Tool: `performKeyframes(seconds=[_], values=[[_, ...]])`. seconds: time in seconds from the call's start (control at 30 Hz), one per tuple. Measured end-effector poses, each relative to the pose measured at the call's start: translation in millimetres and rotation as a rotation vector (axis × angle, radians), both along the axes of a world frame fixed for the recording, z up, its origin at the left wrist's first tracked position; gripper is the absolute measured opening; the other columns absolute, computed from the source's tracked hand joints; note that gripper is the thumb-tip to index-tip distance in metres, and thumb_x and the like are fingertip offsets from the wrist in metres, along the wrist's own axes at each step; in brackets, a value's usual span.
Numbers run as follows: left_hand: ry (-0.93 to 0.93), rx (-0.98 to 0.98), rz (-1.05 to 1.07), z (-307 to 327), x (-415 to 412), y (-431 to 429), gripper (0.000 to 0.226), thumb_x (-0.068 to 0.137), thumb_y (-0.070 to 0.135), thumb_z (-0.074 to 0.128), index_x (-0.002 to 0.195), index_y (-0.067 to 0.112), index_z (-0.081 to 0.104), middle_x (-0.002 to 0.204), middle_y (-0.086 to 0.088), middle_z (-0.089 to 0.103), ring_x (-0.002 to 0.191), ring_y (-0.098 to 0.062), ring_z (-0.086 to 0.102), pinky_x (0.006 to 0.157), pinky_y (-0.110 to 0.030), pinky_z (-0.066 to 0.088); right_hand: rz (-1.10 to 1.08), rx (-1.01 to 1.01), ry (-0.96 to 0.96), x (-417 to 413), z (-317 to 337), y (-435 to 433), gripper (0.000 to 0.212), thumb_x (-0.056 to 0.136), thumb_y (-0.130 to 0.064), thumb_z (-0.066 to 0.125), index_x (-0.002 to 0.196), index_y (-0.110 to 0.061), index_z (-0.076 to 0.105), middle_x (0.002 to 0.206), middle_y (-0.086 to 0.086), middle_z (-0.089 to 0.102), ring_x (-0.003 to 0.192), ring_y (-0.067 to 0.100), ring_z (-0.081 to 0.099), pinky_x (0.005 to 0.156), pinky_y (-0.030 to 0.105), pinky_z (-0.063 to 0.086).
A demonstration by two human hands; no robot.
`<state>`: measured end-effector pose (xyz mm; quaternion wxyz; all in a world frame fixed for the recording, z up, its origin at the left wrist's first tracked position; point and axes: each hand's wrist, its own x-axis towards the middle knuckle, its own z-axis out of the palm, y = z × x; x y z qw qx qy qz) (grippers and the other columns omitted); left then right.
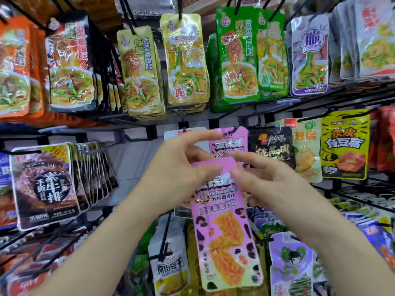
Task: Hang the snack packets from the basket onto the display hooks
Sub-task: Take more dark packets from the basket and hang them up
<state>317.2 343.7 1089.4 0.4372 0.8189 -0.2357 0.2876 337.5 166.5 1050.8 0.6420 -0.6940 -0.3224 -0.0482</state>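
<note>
The pink packet I'm hanging is in front of me, off the rack, hanging down long and flat from its top edge, which I hold in both hands. My left hand pinches the top left corner, thumb on the front. My right hand pinches the top right corner the same way. Both thumbs sit close together, just beside where I judge the hang hole to be, though my fingers cover it.

Just above and behind is the matching packet, already on its hook, so that's my target. To do this well, I should spread my thumbs a little to bare the hole, keep the top edge taut and level, and line the hole up with the hook's tip before pushing back. A slack edge would fold against the wire.

Both forearms come up from below and meet in the middle. My left index finger stretches up toward the matching packet, and my right fingers are loosely fanned in front of the black packet next door. Full hooks crowd every side, so I'd move straight in.
</note>
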Motion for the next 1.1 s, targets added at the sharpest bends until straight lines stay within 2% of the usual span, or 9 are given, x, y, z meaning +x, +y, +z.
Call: performKeyframes(seconds=[0.1,0.2,0.27,0.37,0.53,0.67,0.77,0.93,1.1], values=[[0.070,-0.291,-0.085,-8,-3,-6,0.033,0.069,0.013,0.081,0.095,0.028,0.070,0.073,-0.005,0.073,0.062,-0.013,0.065,0.060,-0.027,0.054,0.059,0.165,-0.051,-5,-12,10,0.041,0.078,-0.021,0.070,0.117,-0.030,0.062,0.095,0.000,0.076,0.090,0.015,0.072,0.078,0.027,0.057],[0.218,-0.533,-0.172,-17,-1,-6,0.025,0.058,0.027,0.075,0.082,0.020,0.075,0.079,-0.012,0.074,0.065,-0.020,0.068,0.061,-0.032,0.057,-0.049,0.324,-0.138,-6,-17,14,0.043,0.081,-0.005,0.070,0.115,-0.028,0.059,0.084,0.000,0.075,0.076,0.013,0.072,0.065,0.021,0.055],[0.301,-0.553,-0.222,-21,1,-5,0.023,0.061,0.022,0.072,0.081,0.011,0.075,0.080,-0.013,0.074,0.062,-0.019,0.068,0.055,-0.027,0.055,-0.138,0.316,-0.256,-5,-20,15,0.044,0.086,0.001,0.066,0.113,-0.033,0.058,0.084,0.005,0.072,0.073,0.022,0.069,0.062,0.033,0.057],[0.290,-0.541,-0.199,-22,3,-9,0.019,0.067,0.018,0.073,0.081,0.005,0.074,0.078,-0.011,0.074,0.062,-0.018,0.068,0.056,-0.025,0.055,-0.257,0.223,-0.367,-3,-22,16,0.036,0.090,-0.005,0.065,0.103,-0.038,0.062,0.093,0.001,0.069,0.080,0.033,0.063,0.071,0.050,0.054],[-0.079,-0.354,0.002,-7,9,-27,0.015,0.083,0.008,0.072,0.089,0.021,0.070,0.060,-0.003,0.067,0.052,-0.009,0.056,0.050,-0.021,0.045,-0.386,0.238,-0.456,2,-2,14,0.025,0.085,-0.014,0.072,0.098,-0.035,0.068,0.093,-0.019,0.071,0.088,0.002,0.066,0.079,0.023,0.053],[-0.302,-0.195,0.081,3,20,-35,0.020,0.088,0.011,0.068,0.098,0.027,0.072,0.076,0.011,0.070,0.065,-0.004,0.061,0.062,-0.019,0.048,-0.460,0.255,-0.487,14,14,14,0.025,0.085,-0.014,0.073,0.106,-0.027,0.070,0.094,-0.018,0.070,0.088,-0.004,0.064,0.080,0.017,0.050],[-0.308,-0.121,0.166,4,29,-36,0.019,0.089,0.013,0.066,0.101,0.025,0.075,0.082,0.021,0.069,0.072,0.006,0.061,0.067,-0.011,0.044,-0.483,0.226,-0.455,22,17,15,0.029,0.085,-0.017,0.072,0.113,-0.024,0.069,0.102,-0.018,0.069,0.096,-0.003,0.063,0.089,0.024,0.052],[-0.328,-0.051,0.229,2,32,-36,0.025,0.092,0.018,0.064,0.115,0.024,0.071,0.103,0.013,0.072,0.095,0.004,0.062,0.086,-0.020,0.051,-0.495,0.195,-0.432,25,16,15,0.033,0.087,-0.018,0.071,0.119,-0.025,0.067,0.110,-0.018,0.067,0.109,-0.004,0.059,0.100,0.030,0.049],[-0.320,-0.017,0.263,8,31,-37,0.025,0.092,0.020,0.064,0.116,0.022,0.070,0.102,0.008,0.073,0.089,0.000,0.063,0.084,-0.022,0.052,-0.478,0.211,-0.367,28,21,13,0.036,0.085,-0.018,0.073,0.120,-0.024,0.067,0.113,-0.015,0.067,0.111,0.002,0.060,0.101,0.036,0.049]])
